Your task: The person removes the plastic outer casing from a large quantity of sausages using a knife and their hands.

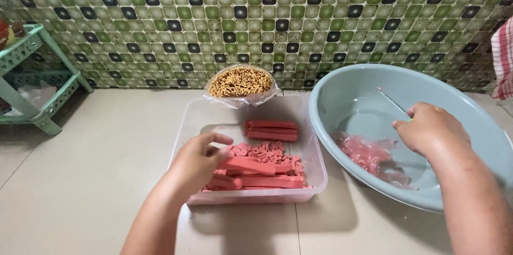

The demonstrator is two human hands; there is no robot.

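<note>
So the left hand [199,160] is down in the clear plastic tub [184,132], fingers curled around one of the long pink sausage sticks [251,165] at the near end of the pile. The tub sits on the pale tiled floor, right in the middle of the scene. Inside it there's a stack of whole sticks at the near side, a heap of small chopped pink pieces [264,152] in the middle, and a few more whole sticks [271,130] lying flat toward the far side.

The right hand [430,129] hangs over the grey-blue basin [342,92], which sits just right of the tub, its rim touching or nearly touching the tub's edge. That hand is closed around a thin knife [394,103], the blade pointing up and to the far left. In the bottom of the basin is a clump of crumpled pinkish see-through wrappers [368,154].

Behind the tub, up against the green mosaic wall [267,14], there's a round bunch of dry noodle sticks [240,82] in a clear bag, ends facing up.

Far left, a mint green plastic rack [37,79]. At the right edge, a bit of red checked cloth [502,57].
</note>
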